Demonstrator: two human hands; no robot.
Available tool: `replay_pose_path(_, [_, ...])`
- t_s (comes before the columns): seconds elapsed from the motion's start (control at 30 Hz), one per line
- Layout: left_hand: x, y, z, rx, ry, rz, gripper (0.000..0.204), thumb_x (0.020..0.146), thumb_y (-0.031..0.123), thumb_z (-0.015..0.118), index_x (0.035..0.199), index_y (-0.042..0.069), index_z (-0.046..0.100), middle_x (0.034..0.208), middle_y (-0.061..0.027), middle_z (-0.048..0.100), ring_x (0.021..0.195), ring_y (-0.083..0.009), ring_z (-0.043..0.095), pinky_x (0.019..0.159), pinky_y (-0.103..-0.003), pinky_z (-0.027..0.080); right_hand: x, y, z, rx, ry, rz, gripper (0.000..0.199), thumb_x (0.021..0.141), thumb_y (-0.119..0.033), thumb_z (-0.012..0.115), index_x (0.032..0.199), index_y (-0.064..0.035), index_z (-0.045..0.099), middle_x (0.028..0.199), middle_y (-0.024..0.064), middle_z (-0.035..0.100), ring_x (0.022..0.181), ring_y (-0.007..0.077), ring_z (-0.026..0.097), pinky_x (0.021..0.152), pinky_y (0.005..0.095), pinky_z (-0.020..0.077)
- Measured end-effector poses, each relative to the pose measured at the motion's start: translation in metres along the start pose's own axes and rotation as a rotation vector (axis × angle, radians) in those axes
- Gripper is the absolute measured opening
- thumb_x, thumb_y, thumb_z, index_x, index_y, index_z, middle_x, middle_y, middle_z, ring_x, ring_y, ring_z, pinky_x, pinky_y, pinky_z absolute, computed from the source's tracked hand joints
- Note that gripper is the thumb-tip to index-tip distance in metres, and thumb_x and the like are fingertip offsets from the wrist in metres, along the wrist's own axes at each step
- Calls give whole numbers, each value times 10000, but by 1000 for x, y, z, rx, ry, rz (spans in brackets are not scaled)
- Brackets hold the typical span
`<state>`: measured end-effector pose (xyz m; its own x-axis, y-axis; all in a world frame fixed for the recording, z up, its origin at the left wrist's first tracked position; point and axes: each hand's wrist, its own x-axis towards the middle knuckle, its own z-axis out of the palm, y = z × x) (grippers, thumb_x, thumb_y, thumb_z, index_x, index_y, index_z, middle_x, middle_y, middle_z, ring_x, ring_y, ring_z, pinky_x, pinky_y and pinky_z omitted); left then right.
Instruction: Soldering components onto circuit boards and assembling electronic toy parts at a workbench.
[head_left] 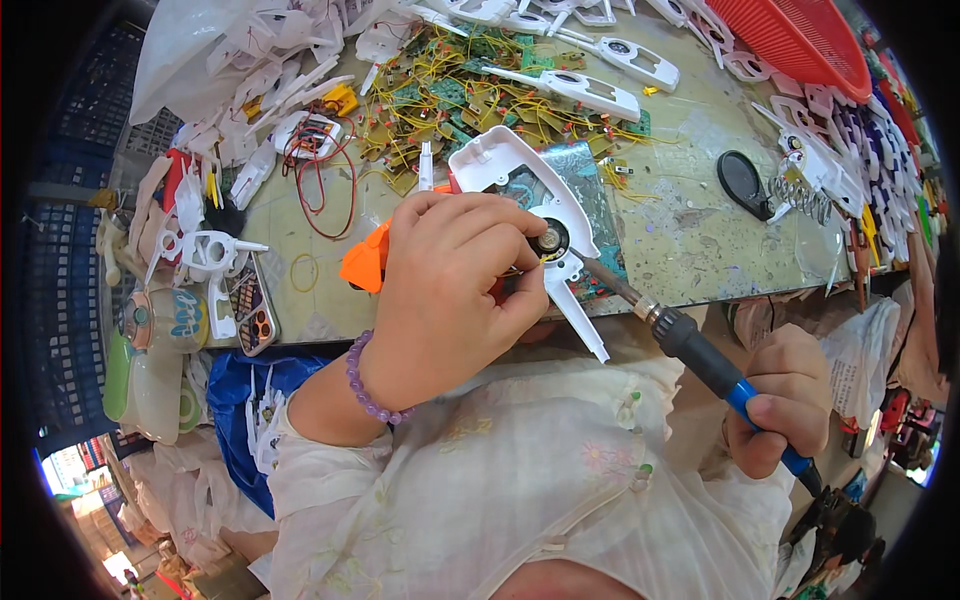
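Left hand grip: the left hand (470, 260) is bent over the work, thumb and forefinger near each other with a small gap; what exactly they hold, I cannot tell, because the fingers cover it.
Right hand grip: the right hand (785, 405) is closed around the blue part of a soldering iron (700, 350).
White housing: the white housing (572, 208) is at the desk's near edge, just beside the left fingertips; its open side shows a round black part (551, 240).
Iron tip: it points at the housing next to the round part; whether they touch is not clear.
Housing handling: it looks like thin plastic, so probably light, stiff and a little slippery; the narrow leg (580, 318) could break if bent.
Where to hold: I would take the housing by its wide rim, away from the metal tip, which may be hot; the iron only by its handle.
Circuit boards: a loose pile of green boards (450, 110) with yellow wires lies behind on the desk (690, 225); the wires seem soft and easy to tear.
Clear bag: the clear bag (180, 60) at far left has white plastic parts at its opening.
Blue bag: the blue bag (230, 410) below the desk edge contains white parts.
Red basket: the red basket (800, 45) stands at far right; its contents I cannot tell.
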<state>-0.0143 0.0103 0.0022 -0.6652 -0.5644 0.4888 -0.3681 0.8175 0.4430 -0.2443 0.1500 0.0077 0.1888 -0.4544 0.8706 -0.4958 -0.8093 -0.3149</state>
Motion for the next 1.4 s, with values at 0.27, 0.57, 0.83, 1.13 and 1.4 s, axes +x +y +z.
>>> replay_pose_path(0.27, [6,0,-10,-49,-126,-31,86,661,41,676,649,81,601,907,-15,700,952,-202,644,834,-365,398,7,6,0,62,-29,-35,203,869,-196,536,869,6,522,593,50,523,415,151,483,341,270,344])
replay_pose_path(0.57, [8,-1,-15,-74,-172,-36,79,661,43,678,645,78,609,892,-14,701,936,-192,652,837,-367,393,7,9,1,83,-44,-39,197,860,-193,547,868,3,526,605,49,517,414,145,481,342,266,330])
replay_pose_path(0.83, [8,-1,-16,-62,-191,-45,75,668,54,673,648,82,606,894,-6,696,959,-180,640,854,-374,376,9,10,4,98,-47,-28,197,866,-203,552,858,-7,531,599,38,508,415,142,475,340,265,319])
replay_pose_path(1.13, [8,-2,-16,-42,-209,-38,80,673,54,672,644,83,603,898,1,696,952,-171,638,852,-368,376,27,13,1,117,-153,-83,220,860,-228,579,831,-12,555,554,22,474,403,126,452,337,251,283])
replay_pose_path(1.4, [8,-1,-15,-28,-202,-59,78,673,51,672,644,80,606,885,1,696,944,-168,638,852,-364,384,18,15,-8,64,-179,-156,269,882,-298,582,870,-34,534,560,12,486,398,105,385,353,249,226])
